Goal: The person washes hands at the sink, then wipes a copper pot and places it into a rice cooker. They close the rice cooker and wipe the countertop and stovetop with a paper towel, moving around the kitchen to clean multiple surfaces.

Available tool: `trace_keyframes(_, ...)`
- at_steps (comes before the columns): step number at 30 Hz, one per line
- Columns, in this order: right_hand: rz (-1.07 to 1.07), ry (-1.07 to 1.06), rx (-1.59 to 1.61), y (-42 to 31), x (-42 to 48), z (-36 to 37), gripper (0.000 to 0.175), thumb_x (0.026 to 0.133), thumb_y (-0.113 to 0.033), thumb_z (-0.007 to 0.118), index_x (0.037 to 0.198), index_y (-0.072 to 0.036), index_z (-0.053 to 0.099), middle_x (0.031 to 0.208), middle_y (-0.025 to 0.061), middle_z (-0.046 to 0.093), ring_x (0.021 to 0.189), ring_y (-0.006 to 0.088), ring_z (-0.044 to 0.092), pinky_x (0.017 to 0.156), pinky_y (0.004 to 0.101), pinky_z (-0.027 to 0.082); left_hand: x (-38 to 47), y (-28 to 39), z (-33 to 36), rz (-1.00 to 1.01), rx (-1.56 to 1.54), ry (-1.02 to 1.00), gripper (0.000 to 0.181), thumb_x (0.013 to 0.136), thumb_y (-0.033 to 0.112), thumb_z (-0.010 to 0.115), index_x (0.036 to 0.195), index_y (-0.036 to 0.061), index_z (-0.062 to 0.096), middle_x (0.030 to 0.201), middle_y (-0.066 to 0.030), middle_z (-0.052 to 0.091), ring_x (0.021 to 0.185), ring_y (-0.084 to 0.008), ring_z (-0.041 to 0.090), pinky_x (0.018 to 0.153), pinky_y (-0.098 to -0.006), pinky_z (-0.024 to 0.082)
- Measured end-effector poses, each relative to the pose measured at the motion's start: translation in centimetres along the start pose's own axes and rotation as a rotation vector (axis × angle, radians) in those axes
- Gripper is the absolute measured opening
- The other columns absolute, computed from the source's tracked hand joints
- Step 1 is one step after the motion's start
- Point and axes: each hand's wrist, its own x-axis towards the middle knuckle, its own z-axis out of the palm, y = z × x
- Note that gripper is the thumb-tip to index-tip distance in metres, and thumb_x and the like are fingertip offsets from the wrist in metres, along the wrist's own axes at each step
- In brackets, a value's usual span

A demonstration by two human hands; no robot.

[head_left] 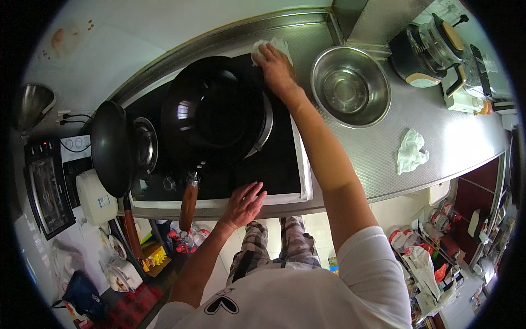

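Note:
My right hand (276, 70) presses a white cloth or paper wipe (283, 46) onto the far right corner of the black gas cooktop (279, 164), its fingers on top of the wipe. Near the cooktop's front edge, my left hand (245, 203) rests with fingers spread, holding nothing. A large black wok (222, 111) with a wooden handle (189, 205) sits on the right burner, between the hands. At the left burner a second dark pan (110, 148) stands tilted on its side. White strips border the cooktop.
A steel bowl (350, 86) stands right of the cooktop, with a crumpled white wipe (412, 151) nearer the counter's front edge. A coffee maker or kettle appliance (431, 53) is at the far right. A toaster oven (49, 187) and a whitish plastic container (95, 197) are at the left.

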Motion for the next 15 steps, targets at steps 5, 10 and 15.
trace_keyframes(5, -0.033, -0.025, 0.040, 0.8, 0.2, 0.8, 0.036, 0.083, -0.002, 0.055, 0.117, -0.011, 0.067, 0.135, 0.0113, 0.056, 0.129, 0.0328, 0.049, 0.106, 0.0428, 0.041, -0.3, -0.1, 0.1, 0.003, 0.010, -0.009, 0.052, 0.084, 0.019, 0.069, 0.133, 0.0119, 0.052, 0.148, -0.0085, 0.042, 0.130, -0.0274, 0.046, 0.105, -0.0437, 0.043)
trace_keyframes(10, 0.081, -0.033, 0.183, -2.4, -5.4, -2.8, 0.035, 0.081, -0.001, 0.055, 0.112, -0.009, 0.068, 0.128, 0.0105, 0.058, 0.114, 0.0335, 0.054, 0.099, 0.0410, 0.046, -0.2, 0.0, 0.0, -0.008, 0.009, -0.016, 0.052, 0.083, 0.017, 0.069, 0.132, 0.0120, 0.053, 0.145, -0.0087, 0.044, 0.129, -0.0278, 0.046, 0.104, -0.0442, 0.042)
trace_keyframes(15, -0.110, -0.219, 0.045, -7.0, -12.4, -9.5, 0.033, 0.078, -0.006, 0.058, 0.110, -0.003, 0.068, 0.115, 0.0077, 0.058, 0.102, 0.0284, 0.055, 0.092, 0.0390, 0.049, 0.1, 0.2, -0.1, -0.017, -0.042, 0.024, 0.049, 0.084, 0.012, 0.068, 0.131, 0.0116, 0.053, 0.141, -0.0102, 0.048, 0.126, -0.0292, 0.049, 0.102, -0.0457, 0.042)
